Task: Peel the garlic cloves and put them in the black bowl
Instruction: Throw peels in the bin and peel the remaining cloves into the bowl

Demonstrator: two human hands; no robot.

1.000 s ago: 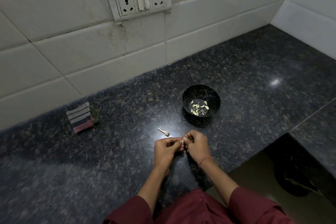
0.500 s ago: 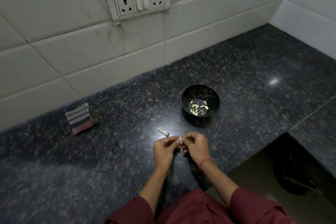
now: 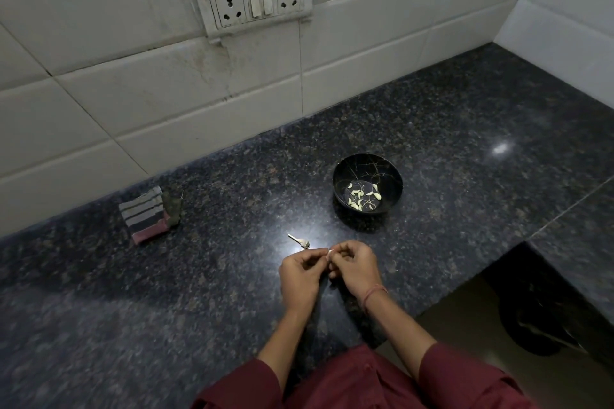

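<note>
Both hands are together on the near side of the black bowl (image 3: 337, 176), close to it but not touching. The left hand (image 3: 300, 275) and right hand (image 3: 355, 270) have their fingers curled in, pinching one small pale garlic clove (image 3: 330, 252) between the fingertips. There's a little heap of peeled cloves (image 3: 360, 196) in the bottom of the bowl. A garlic stem scrap (image 3: 300, 241) lies on the dark worktop (image 3: 199, 309) to the near left of the bowl, just beyond the left hand. A folded striped cloth (image 3: 148, 219) sits well off to the bowl's left.
</note>
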